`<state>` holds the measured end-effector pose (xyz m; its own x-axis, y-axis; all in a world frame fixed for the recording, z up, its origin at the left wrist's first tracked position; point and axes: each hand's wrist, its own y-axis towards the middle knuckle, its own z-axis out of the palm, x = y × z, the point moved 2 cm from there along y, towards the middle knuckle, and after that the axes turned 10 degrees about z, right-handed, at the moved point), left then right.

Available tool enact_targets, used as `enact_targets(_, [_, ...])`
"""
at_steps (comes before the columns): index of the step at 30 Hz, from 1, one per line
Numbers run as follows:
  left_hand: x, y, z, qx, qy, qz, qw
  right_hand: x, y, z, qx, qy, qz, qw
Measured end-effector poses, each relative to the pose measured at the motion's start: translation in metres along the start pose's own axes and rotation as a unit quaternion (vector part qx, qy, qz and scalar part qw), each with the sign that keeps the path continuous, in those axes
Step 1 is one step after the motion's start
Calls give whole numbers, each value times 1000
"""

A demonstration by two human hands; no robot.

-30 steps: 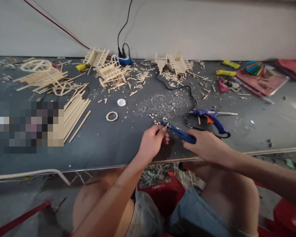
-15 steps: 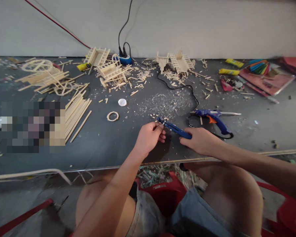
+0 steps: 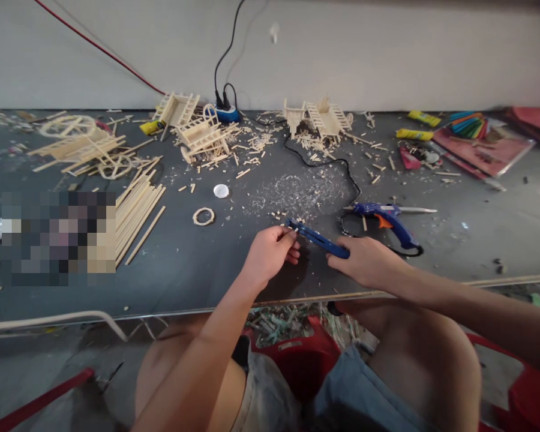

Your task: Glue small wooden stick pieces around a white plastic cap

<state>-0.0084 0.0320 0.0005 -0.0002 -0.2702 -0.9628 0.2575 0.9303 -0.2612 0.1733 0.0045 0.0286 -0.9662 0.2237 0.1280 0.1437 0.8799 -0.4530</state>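
Note:
My right hand [image 3: 366, 261] is closed round the handles of blue pliers [image 3: 321, 239], whose jaws point left and away from me. My left hand [image 3: 272, 249] pinches a short pale wooden stick [image 3: 296, 230] at the jaws, mostly hidden by the fingers. Small cut bits of wood [image 3: 276, 215] lie on the table just beyond the jaws. To the left are a ring of little wood pieces [image 3: 204, 216] and a white cap [image 3: 221, 191]. A blue glue gun [image 3: 382, 213] rests beyond my right hand.
Long wooden sticks [image 3: 141, 210] lie at left. Small stick-built models [image 3: 204, 135] stand near the wall among scraps. A black cord [image 3: 315, 162] crosses the table from a blue power strip [image 3: 225, 114]. Yellow tubes [image 3: 414, 134] lie at back right.
The view has shifted slightly. Both hands keep their hold at nearly the same place. A blurred pale speck now shows against the wall.

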Motion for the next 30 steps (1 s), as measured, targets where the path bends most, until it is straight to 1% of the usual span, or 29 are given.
enact_targets(3, [-1, 0, -2, 11, 14, 5, 1000, -2, -2, -2, -3, -2, 5, 1000])
enact_targets(5, [-2, 0, -6, 21, 42, 16, 999, -5, -4, -4, 0, 1, 11, 1000])
enact_targets(7, [-5, 0, -13, 26, 91, 35, 995, -8, -8, -7, 3, 4, 15, 1000])
enact_targets(9, [-9, 2, -23, 17, 166, 62, 984, -13, -11, -12, 5, 7, 19, 1000])
enact_targets(10, [-11, 4, -29, 6, 216, 82, 973, -17, -12, -15, 3, 10, 24, 1000])
enact_targets(12, [-17, 7, -41, -12, 319, 116, 941, -26, -12, -23, -9, 16, 39, 999])
enact_targets(14, [-21, 10, -53, -32, 409, 127, 903, -38, -7, -36, -33, 22, 64, 997])
enact_targets(15, [-23, 11, -58, -40, 442, 124, 888, -46, -3, -44, -50, 24, 77, 996])
enact_targets(17, [-28, 14, -69, -42, 476, 111, 872, -65, 9, -61, -71, 15, 108, 991])
enact_targets(19, [-34, 18, -80, -31, 477, 92, 874, -88, 26, -79, -96, 0, 153, 984])
enact_targets(20, [-38, 20, -87, -43, 475, 91, 874, -101, 36, -86, -98, -6, 173, 980])
enact_targets(21, [-43, 24, -95, -79, 481, 93, 868, -115, 47, -94, -113, -16, 195, 974])
enact_targets(23, [-52, 34, -114, -170, 499, 113, 842, -142, 69, -104, -131, -33, 233, 963])
enact_targets(24, [-55, 40, -124, -215, 509, 113, 826, -155, 80, -106, -128, -34, 242, 961])
enact_targets(26, [-58, 54, -142, -271, 521, 120, 800, -179, 99, -108, -132, -31, 270, 953])
enact_targets(28, [-55, 69, -158, -286, 535, 109, 788, -200, 114, -105, -137, -28, 285, 948])
enact_targets(30, [-50, 81, -170, -272, 556, 79, 781, -219, 125, -100, -146, -20, 305, 941])
